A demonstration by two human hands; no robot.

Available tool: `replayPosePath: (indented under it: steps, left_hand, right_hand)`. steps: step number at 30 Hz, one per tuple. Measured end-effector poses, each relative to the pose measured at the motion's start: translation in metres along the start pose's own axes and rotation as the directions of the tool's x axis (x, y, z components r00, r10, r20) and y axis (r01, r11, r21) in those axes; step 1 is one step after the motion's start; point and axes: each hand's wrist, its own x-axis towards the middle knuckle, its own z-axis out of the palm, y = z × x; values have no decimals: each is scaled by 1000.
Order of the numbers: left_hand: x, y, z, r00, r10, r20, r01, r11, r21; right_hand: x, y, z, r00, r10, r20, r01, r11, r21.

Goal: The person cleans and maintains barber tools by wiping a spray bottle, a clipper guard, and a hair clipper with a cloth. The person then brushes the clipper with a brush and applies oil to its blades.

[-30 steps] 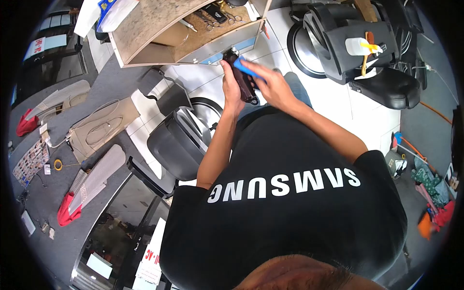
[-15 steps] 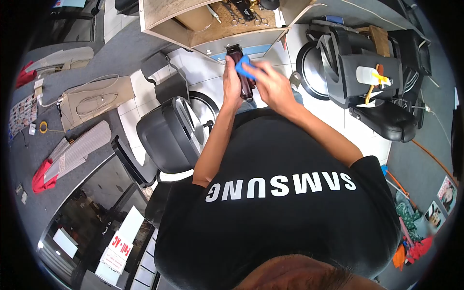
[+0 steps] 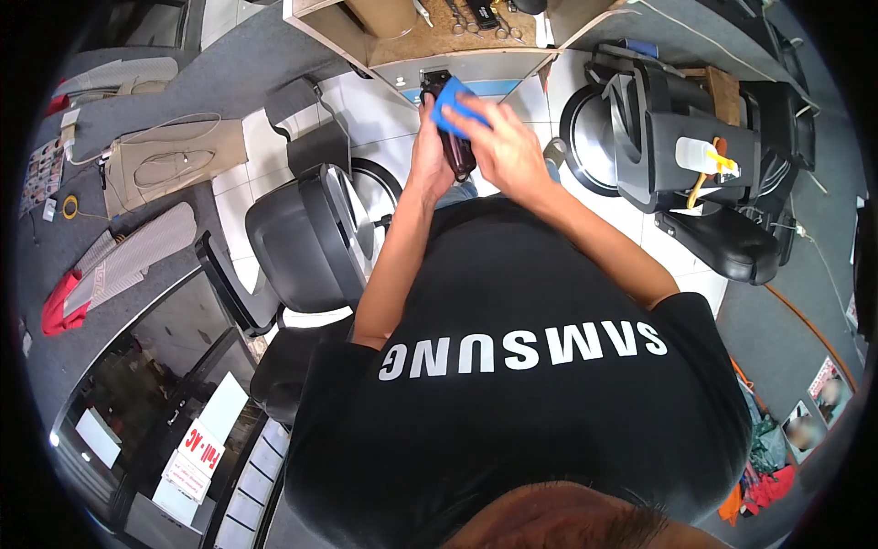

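My left hand is closed around a dark maroon hair clipper, held upright with its black blade end pointing away from me. In my right hand is a blue cloth or sponge; I cannot tell which. The blue piece lies against the upper part of the clipper and covers some of its body. Both hands are in front of my black shirt, just short of the wooden cabinet.
Scissors and a black clipper lie on the cabinet shelf. A black salon chair stands at left, another at right. A white bottle with a yellow nozzle rests on the right chair.
The blue piece has moved up and left over the clipper, near its blade end. The view has shifted slightly, and the left hand still grips the clipper.
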Motion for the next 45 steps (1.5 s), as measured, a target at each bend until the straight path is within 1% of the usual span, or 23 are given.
replayPosePath:
  steps: [2,4,5,6,8,10,11,12,13,14,17,19,20,21,24,25,26,29,30,33,37,43,45]
  left_hand:
    - [7,0,-21,1000,-16,-8,17,998,54]
    - [13,-3,-39,1000,-24,-1,24,990,138]
    - [12,0,-37,1000,-13,6,12,992,122]
    - [10,2,-35,1000,-5,12,4,994,107]
    - [11,3,-33,999,44,24,-47,991,126]
    - [9,4,-25,1000,-2,16,1,996,87]
    - [8,7,-20,1000,-26,12,25,997,69]
    - [9,9,-19,994,-36,100,32,999,36]
    - [10,8,-16,994,-29,105,27,999,26]
    - [13,6,-12,994,-23,111,21,1000,17]
    - [19,0,-15,994,-36,106,31,998,48]
    - [22,-4,-20,995,-50,91,42,996,84]
    - [16,-8,-14,999,-14,29,10,994,113]
    - [15,-13,-17,996,-78,37,75,995,63]
    - [15,-20,-14,995,-97,9,95,988,123]
    - [12,-14,-10,992,-121,27,116,984,136]
    - [10,-9,-8,989,-143,46,135,980,149]
    - [10,0,-13,981,-133,141,114,985,130]
    - [7,2,-15,975,-122,183,110,991,75]
    - [1,3,-17,972,-71,225,-12,938,348]
    - [4,-1,-24,946,-83,314,-49,919,391]
    - [1,2,-24,945,-91,314,-4,957,291]
    - [-2,7,-21,945,-79,316,-1,969,246]
  right_hand:
    - [-21,-6,-2,990,-104,96,106,994,-17]
    - [-33,-3,-15,947,-118,300,94,991,94]
    - [-36,1,-22,909,-130,396,78,986,145]
    - [-35,7,-28,901,-94,423,7,979,202]
    - [-19,11,-34,942,50,330,-158,938,307]
    - [0,23,-33,951,190,242,-269,896,353]
    - [11,25,-27,971,185,153,-225,924,310]
    - [22,24,-20,983,174,62,-185,947,263]
    - [29,23,-13,987,159,-29,-150,966,212]
    - [30,26,-7,999,42,-34,-40,996,75]
    - [10,11,2,993,-12,115,24,994,-103]
    - [-3,10,-8,990,-4,141,18,995,-98]
    - [-8,14,-13,986,9,167,7,995,-95]
    - [-12,18,-18,981,22,194,-4,996,-91]
    - [-9,26,-29,974,123,189,-148,981,122]
    - [-8,30,-31,971,159,180,-195,959,205]
    - [-11,37,-30,945,257,204,-314,887,337]
    - [-12,53,-22,784,560,268,-572,485,661]
    - [-13,57,-23,761,598,251,-574,441,690]
    - [-18,68,-17,642,711,286,-607,243,757]
    - [-20,67,-13,616,716,329,-613,173,771]
    - [-11,51,-16,701,668,249,-570,317,758]
    - [-4,49,-11,781,612,120,-503,505,701]
